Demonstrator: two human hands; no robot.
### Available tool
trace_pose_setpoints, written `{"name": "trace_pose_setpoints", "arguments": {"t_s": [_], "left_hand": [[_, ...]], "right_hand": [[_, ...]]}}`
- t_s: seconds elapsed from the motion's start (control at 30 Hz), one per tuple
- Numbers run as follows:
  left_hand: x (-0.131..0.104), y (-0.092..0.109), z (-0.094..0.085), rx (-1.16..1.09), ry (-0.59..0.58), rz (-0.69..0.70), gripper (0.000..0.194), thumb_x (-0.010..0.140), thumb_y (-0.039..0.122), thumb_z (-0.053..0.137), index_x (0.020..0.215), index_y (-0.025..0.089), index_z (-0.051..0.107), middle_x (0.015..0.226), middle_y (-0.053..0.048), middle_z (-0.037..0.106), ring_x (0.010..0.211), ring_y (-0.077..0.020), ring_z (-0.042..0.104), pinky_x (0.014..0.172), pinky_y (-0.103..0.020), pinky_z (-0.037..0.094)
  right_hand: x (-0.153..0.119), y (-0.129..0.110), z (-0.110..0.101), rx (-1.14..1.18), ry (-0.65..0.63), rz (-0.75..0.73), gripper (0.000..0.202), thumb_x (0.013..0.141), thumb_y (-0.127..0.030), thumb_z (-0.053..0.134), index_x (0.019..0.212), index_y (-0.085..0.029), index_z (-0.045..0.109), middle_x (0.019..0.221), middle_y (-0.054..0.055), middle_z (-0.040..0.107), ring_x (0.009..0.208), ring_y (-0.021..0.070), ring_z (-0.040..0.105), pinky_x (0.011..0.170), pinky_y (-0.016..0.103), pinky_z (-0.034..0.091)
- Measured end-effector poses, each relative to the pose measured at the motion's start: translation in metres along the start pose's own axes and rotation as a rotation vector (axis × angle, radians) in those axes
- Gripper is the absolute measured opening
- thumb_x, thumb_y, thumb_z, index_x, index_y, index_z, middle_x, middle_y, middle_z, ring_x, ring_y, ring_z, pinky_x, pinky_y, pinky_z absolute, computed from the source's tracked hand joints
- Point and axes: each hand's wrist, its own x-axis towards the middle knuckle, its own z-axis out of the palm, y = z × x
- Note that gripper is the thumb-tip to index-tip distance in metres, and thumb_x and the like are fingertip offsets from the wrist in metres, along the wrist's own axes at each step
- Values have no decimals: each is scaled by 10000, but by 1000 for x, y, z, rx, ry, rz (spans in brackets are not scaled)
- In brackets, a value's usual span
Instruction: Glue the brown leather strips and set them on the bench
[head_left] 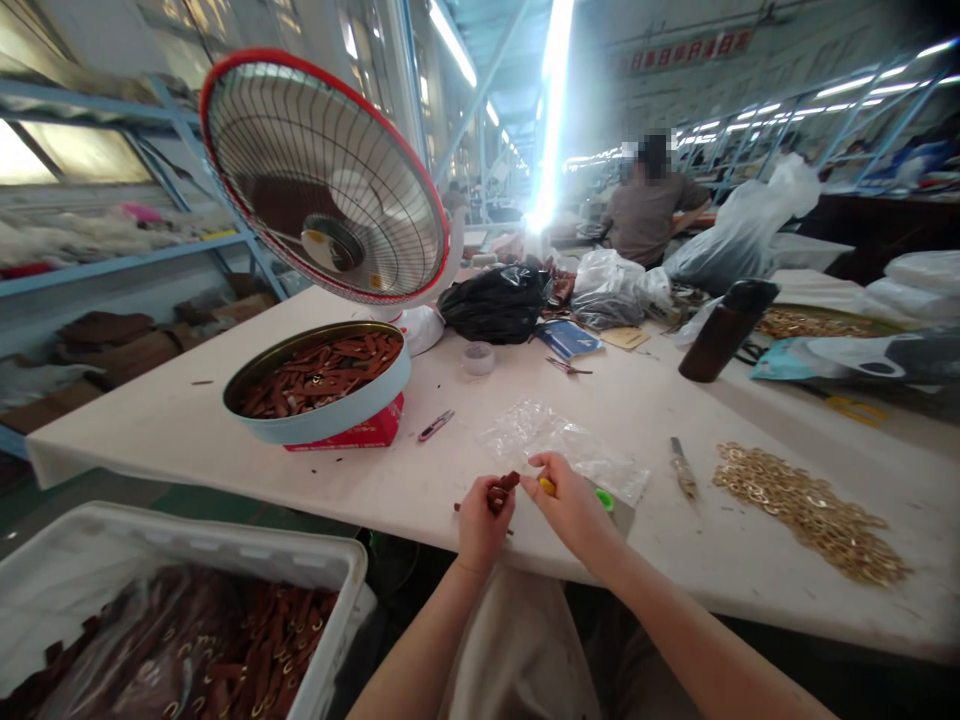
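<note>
The worktop [225, 440] runs wide and pale in front of me, with a fan [324, 175] standing at its far left. Below its near edge sits a white bin [225, 555] of brown straps with rings on them. Under the fan, a round tin [319, 385] holds plain straps and rests on a red box [360, 433]. To my right lies a pile of gold rings [806, 510]. Just beyond my hands a clear bag [562, 445] lies flat.

My left hand [481, 522] pinches 1 brown strap [504, 487] between thumb and fingers, at the near edge of the worktop. My right hand [574, 505] is pressed together around something yellow [548, 487], touching or nearly touching the strap's end.

As I judge it, I am fitting a ring to this strap. The next move calls for holding the strap end steady and feeding it cleanly through.

I cannot tell whether the yellow thing is a ring or a tool handle; my fingers cover most of it. A green bit [604, 499] behind my right hand is mostly hidden. A person [649, 205] at the far end is turned away, their hands hidden.
</note>
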Motion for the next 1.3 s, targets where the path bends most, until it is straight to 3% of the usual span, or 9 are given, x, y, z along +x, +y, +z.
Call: {"name": "trace_pose_setpoints", "arguments": {"t_s": [0.2,0.37,0.47,0.6,0.73,0.93,1.07,1.2,1.3], "left_hand": [[0,7,-1,-52,30,-50,157,699,260,618,839,204,573,631,33,569,545,-115,525,554,-237,438],[8,14,-2,-153,130,-156,174,749,362,570,785,201,516,590,57,499,461,-92,482,428,-201,398],[15,17,-5,-223,216,-231,264,784,455,512,751,201,446,553,76,458,406,-76,445,386,-189,372],[20,18,-6,-279,261,-266,300,743,463,569,710,192,445,527,77,463,436,-70,456,439,-184,388],[21,20,-9,-320,273,-289,294,729,454,582,687,190,458,510,76,476,428,-66,444,445,-183,378],[24,35,-36,-397,311,-346,283,721,452,579,746,195,462,502,86,474,397,-63,415,388,-170,327],[13,52,-41,-459,263,-420,309,708,461,599,724,187,456,511,79,463,425,-62,431,397,-167,337],[-1,67,-17,-527,109,-464,369,704,518,594,781,170,502,536,70,461,431,-62,428,412,-181,341],[-4,75,1,-536,-15,-444,422,657,516,642,843,150,546,579,27,535,493,-95,499,477,-218,405]], "right_hand": [[8,-3,11,-35,-105,-58,140,835,-211,466,748,-178,571,687,11,603,677,172,567,600,249,387],[3,-4,1,-109,-134,-56,187,884,-255,443,952,-161,589,805,43,649,746,178,599,641,252,422],[-7,0,-5,-214,-182,-59,158,869,-236,483,919,-165,615,847,62,669,799,203,615,684,273,430],[-18,-3,9,-375,-287,-70,143,799,-148,565,914,-154,649,896,105,688,843,257,634,700,299,450],[-15,-14,29,-498,-334,-45,235,808,-31,465,901,-123,660,892,138,692,839,268,648,696,305,472],[-6,-19,27,-531,-331,-22,222,807,-6,463,864,-114,648,870,161,694,837,301,655,661,323,476],[-8,-14,7,-497,-233,-8,164,836,-64,462,890,-121,606,827,165,688,778,323,657,601,334,442],[-15,-13,-7,-412,-166,-29,86,847,-165,491,878,-179,570,785,94,684,762,281,649,564,290,382],[-21,-9,-12,-349,-159,-37,63,815,-151,525,853,-188,560,779,58,683,750,235,643,549,265,346]]}}
